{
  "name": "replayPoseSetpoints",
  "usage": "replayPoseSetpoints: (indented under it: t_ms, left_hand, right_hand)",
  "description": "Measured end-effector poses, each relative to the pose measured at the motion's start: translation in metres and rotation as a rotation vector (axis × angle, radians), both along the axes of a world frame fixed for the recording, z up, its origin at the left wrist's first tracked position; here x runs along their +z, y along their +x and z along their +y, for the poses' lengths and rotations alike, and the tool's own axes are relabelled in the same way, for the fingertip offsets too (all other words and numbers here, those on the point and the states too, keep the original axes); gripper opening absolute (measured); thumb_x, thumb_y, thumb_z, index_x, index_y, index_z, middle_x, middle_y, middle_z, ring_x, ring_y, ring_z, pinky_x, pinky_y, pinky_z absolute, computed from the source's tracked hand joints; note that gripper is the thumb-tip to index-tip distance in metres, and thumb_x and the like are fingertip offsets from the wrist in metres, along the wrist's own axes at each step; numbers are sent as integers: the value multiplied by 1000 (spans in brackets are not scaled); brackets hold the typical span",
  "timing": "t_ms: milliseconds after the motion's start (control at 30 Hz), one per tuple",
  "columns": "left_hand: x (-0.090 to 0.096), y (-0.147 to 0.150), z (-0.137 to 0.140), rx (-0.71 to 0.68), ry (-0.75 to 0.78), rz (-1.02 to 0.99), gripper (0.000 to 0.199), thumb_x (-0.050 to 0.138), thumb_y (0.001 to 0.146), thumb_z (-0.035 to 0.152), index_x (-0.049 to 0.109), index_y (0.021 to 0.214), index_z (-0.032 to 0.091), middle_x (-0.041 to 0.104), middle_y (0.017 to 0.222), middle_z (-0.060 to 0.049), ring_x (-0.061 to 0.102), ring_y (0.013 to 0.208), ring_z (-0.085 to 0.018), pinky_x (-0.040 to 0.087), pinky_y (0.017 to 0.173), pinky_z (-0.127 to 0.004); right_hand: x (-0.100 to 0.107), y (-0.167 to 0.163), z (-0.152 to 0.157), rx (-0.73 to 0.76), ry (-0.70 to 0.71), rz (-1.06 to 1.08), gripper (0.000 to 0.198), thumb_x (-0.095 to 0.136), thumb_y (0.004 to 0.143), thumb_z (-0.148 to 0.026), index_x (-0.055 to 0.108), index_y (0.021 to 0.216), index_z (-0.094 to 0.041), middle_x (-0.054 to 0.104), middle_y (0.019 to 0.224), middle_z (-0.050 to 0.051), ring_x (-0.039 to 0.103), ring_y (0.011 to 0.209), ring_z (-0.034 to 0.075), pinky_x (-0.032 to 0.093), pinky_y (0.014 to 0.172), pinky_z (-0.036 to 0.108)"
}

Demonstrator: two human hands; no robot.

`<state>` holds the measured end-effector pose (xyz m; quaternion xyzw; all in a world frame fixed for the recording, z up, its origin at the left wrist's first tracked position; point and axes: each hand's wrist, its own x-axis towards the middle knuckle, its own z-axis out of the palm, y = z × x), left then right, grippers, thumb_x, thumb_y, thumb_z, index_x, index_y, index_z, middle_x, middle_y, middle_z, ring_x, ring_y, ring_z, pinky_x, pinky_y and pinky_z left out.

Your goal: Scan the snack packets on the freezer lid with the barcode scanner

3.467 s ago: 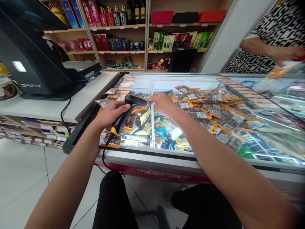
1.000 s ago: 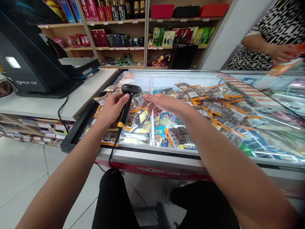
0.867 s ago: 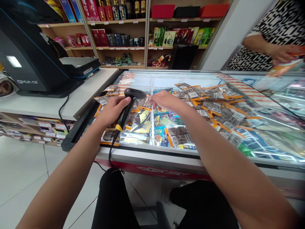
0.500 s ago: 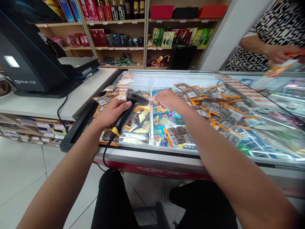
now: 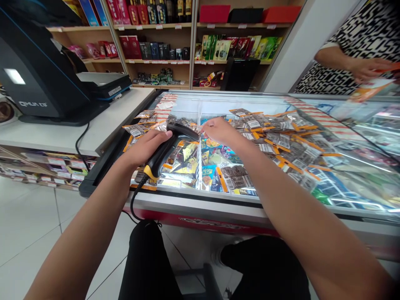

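Note:
My left hand [image 5: 150,146] is wrapped round a black and yellow corded barcode scanner [image 5: 164,150]. The scanner's head points right, toward my right hand [image 5: 218,130], whose fingers are pinched together close to its front end. What those fingers hold is mostly hidden; only a small pale bit shows at the tips. Beneath both hands lies the glass top of a chest freezer [image 5: 187,196]. On the glass, right of my right arm, is a heap of clear snack packets with orange edges [image 5: 281,139]. More such packets [image 5: 136,132] lie by my left hand.
A dark checkout terminal [image 5: 46,79] and a flat scale [image 5: 103,83] stand on the white counter [image 5: 109,121] at left. Stocked shelves [image 5: 156,62] line the back. At upper right, a person's hand [image 5: 368,70] holds an orange and white packet [image 5: 371,88].
The scanner's head has shifted slightly right, nearer my right hand's fingertips. My right hand stays pinched in nearly the same place.

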<state>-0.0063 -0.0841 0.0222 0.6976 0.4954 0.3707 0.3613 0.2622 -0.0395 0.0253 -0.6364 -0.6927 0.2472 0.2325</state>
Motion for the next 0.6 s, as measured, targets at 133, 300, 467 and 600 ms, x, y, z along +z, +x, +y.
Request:
replayPoseSetpoints:
  t_ms: [133, 300, 467, 600]
  left_hand:
    - [-2, -2, 5, -10, 11, -21, 45, 64, 90, 63, 62, 77, 20, 62, 73, -2, 62, 70, -19, 47, 57, -27]
    - [1, -3, 10, 38, -13, -96, 54, 55, 92, 70, 61, 72, 20, 56, 60, -3, 56, 55, -17, 43, 49, -29]
    - [4, -3, 12, 131, 11, -279, 54, 51, 93, 71, 61, 76, 20, 62, 64, -6, 57, 49, -16, 45, 47, -31]
    - [1, -6, 17, 167, 36, -317, 52, 48, 93, 69, 64, 85, 20, 61, 66, -4, 61, 54, -17, 47, 49, -28]
  right_hand:
    - [-6, -2, 1, 58, 113, -38, 28, 62, 101, -34, 79, 113, -17, 80, 107, 12, 70, 95, 26, 50, 79, 31]
    - [-14, -4, -1, 322, 208, -268, 39, 54, 105, -30, 75, 137, -24, 69, 139, 13, 58, 135, 33, 42, 114, 42]
    - [-6, -6, -8, 186, 251, -535, 36, 68, 99, -45, 80, 117, -16, 69, 126, 20, 55, 131, 41, 46, 108, 51]
    - [-4, -3, -9, 85, 182, -648, 30, 76, 94, -42, 79, 105, -14, 73, 113, 21, 62, 120, 40, 50, 102, 50]
